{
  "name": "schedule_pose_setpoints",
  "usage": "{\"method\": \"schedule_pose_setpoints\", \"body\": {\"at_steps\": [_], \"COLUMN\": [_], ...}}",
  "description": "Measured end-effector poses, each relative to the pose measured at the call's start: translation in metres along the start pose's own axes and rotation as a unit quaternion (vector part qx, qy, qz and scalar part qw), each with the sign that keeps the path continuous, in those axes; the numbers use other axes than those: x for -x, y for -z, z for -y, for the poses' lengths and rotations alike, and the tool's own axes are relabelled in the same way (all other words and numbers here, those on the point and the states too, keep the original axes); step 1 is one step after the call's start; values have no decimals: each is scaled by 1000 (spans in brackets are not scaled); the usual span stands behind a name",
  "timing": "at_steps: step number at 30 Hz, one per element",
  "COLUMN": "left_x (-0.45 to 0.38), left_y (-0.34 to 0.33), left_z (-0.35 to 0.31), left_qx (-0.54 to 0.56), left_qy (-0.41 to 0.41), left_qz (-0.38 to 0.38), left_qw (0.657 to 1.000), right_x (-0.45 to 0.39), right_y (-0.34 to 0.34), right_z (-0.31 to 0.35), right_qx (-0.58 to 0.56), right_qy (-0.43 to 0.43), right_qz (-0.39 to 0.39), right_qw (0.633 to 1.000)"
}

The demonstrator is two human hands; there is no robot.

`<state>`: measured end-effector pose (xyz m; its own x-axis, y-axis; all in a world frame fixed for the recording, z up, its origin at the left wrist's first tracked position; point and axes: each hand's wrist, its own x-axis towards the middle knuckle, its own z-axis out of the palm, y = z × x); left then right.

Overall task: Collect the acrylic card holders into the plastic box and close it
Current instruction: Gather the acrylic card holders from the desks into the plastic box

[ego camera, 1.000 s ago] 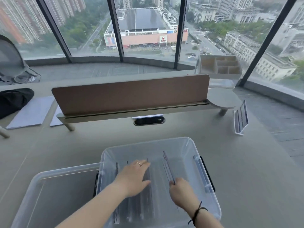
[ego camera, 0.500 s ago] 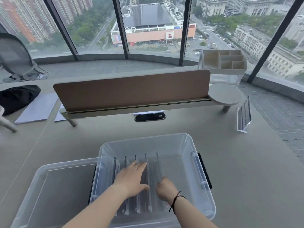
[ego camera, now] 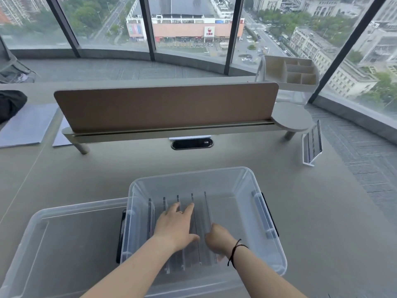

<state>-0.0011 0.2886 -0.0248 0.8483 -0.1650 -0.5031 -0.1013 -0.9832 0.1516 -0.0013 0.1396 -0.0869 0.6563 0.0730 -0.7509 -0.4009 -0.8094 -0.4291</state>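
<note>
Box: the clear plastic box (ego camera: 247, 186) is open around both your hands.
Holders: a row of card holders (ego camera: 193, 233) stands on edge inside it.
Left hand: your left hand (ego camera: 175, 227) lies flat on them, fingers spread.
Right hand: your right hand (ego camera: 218, 237) curls on the rightmost holder; grip unclear.
Lid: the lid (ego camera: 64, 244) lies left of your left hand.
Stray holder: one card holder (ego camera: 311, 145) stands far beyond your right hand.

Clear plastic box (ego camera: 247, 186) sits open on the desk, its lid (ego camera: 64, 244) lying flat just left. Several acrylic card holders (ego camera: 206, 211) stand in a row inside; one more holder (ego camera: 312, 145) stands far right.
</note>
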Motion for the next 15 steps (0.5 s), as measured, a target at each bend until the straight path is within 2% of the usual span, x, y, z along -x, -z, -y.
{"method": "schedule_pose_setpoints", "body": {"at_steps": [8,12,15], "left_x": [-3,-12,-23], "left_y": [-3,15,46], "left_z": [14,13,-2], "left_qx": [-9,36,102], "left_qy": [-41,-49,-50], "left_qz": [-17,-59,-98], "left_qw": [999,996,989], "right_x": [31,54,73], "right_y": [-9,5,51], "right_z": [17,20,9], "right_qx": [-13,-42,-87], "right_qy": [-58,-18,32], "right_qz": [-25,-152,-185], "right_qw": [998,987,978]}}
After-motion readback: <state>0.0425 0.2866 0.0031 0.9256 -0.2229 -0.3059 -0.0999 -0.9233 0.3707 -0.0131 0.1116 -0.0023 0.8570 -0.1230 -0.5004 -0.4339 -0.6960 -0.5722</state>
